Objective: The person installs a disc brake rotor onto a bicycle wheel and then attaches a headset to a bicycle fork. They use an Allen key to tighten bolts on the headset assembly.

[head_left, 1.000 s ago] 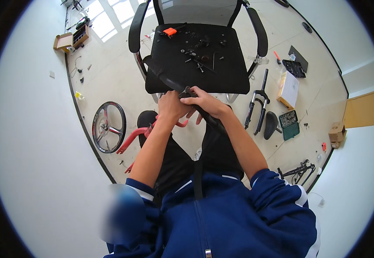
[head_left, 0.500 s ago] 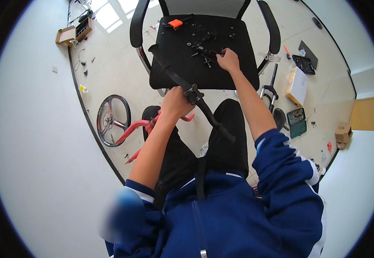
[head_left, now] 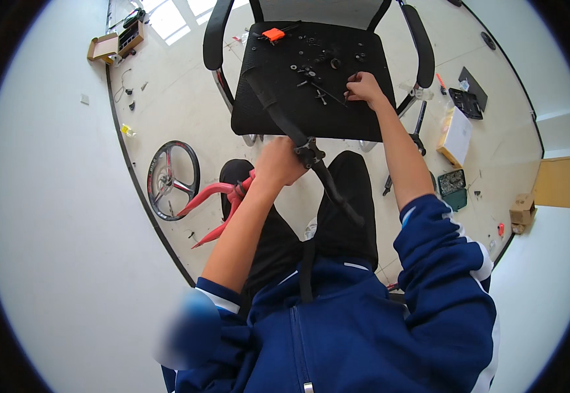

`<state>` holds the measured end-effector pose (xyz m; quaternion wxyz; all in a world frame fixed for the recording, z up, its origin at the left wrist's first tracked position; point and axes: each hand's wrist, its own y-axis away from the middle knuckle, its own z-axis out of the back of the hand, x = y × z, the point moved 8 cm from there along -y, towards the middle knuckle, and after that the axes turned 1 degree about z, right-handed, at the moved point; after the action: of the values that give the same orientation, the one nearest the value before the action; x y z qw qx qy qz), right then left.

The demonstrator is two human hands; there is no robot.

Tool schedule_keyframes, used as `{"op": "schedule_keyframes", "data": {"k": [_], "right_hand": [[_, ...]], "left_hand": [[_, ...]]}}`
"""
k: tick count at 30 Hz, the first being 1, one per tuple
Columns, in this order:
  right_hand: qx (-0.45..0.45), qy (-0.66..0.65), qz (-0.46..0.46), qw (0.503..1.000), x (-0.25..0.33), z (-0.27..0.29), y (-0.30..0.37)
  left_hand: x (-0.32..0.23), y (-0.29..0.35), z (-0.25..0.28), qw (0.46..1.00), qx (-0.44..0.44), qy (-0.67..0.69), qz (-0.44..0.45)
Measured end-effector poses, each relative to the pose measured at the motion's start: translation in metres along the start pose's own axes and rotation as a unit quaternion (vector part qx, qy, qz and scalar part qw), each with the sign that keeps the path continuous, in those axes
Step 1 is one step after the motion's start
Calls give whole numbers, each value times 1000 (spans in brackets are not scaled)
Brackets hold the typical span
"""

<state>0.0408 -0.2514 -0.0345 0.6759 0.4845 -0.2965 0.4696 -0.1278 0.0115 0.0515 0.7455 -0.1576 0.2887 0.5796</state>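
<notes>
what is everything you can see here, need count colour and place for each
floor: 1, pale, throughout
walls: at least 2, whitish, both sides
chair: 1, black, top centre
handlebar: 1, black, centre
small parts: many, dark and silver, on chair
orange item: 1, orange, on chair, far left
wheel: 1, black, red and grey, floor left
forked bike part: 1, red, left of centre
suspension fork: 1, black, floor right, partly hidden
green case: 1, green, floor right
white-topped box: 1, white and brown, floor right
tool case: 1, black, floor upper right
open carton: 1, brown, floor upper left
sleeves: 2, blue and white, below
left hand: 1, bare, gripping handlebar
right hand: 1, bare, at chair's right; contents unclear
</notes>
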Motion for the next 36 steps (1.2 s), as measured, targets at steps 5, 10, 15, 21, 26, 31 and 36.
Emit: {"op": "schedule_keyframes", "data": {"k": [5,10,15,21,26,31,36], "right_hand": [[58,-161,68,983,41,-1,99],[94,-154,87,980,72,-21,181],[85,76,329,937,105,-49,234],[82,138,397,904,124,-68,249],[50,192,444,874,123,-80,250],[7,327,462,824,121,-82,252],[-3,419,450,788,118,-90,262]], "left_hand": [[4,-2,-1,1000,-5,15,-3],[5,-3,1,999,-15,21,-24],[8,-5,4,1000,3,14,-6],[12,-3,5,999,-19,29,-26],[16,-5,-2,1000,1,-1,-1],[5,-1,7,1000,19,7,-7],[7,-6,-1,998,26,-21,-48]]}}
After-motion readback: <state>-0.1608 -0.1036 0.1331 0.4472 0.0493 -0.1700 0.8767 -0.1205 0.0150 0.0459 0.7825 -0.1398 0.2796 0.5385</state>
